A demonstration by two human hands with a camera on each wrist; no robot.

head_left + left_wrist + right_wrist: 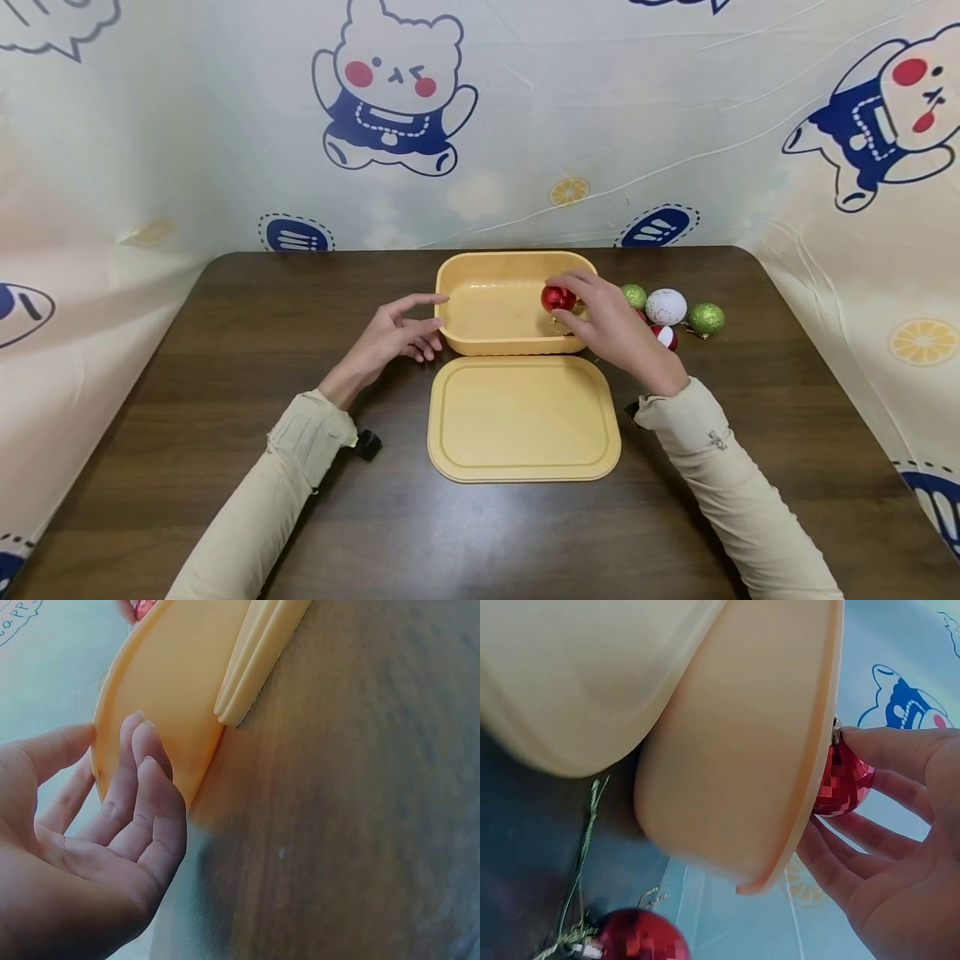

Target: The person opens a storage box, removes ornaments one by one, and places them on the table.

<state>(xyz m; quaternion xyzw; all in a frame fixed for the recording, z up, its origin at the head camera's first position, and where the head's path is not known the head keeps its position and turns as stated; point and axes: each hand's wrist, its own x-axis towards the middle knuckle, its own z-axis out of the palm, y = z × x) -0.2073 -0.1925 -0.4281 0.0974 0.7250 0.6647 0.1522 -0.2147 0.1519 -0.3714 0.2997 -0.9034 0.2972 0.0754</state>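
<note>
A shiny red Christmas ball point(557, 299) with a faceted surface is pinched in my right hand point(611, 325), over the right part of a yellow plastic box point(487, 343). In the right wrist view the red ball point(844, 780) shows past the box rim, its metal cap near the thumb. My left hand point(390, 337) touches the left end of the box with thumb and fingertips, the fingers loosely bent. In the left wrist view that hand point(97, 840) rests against the box wall. The box's visible floor holds nothing else.
A yellow lid point(525, 421) lies flat in front of the box. Right of the box sit a white speckled ball point(666, 307), two green glitter balls, one the outer green ball point(706, 319), and a red-and-white ball point(665, 337). Another red ball point(641, 935) lies near a green string.
</note>
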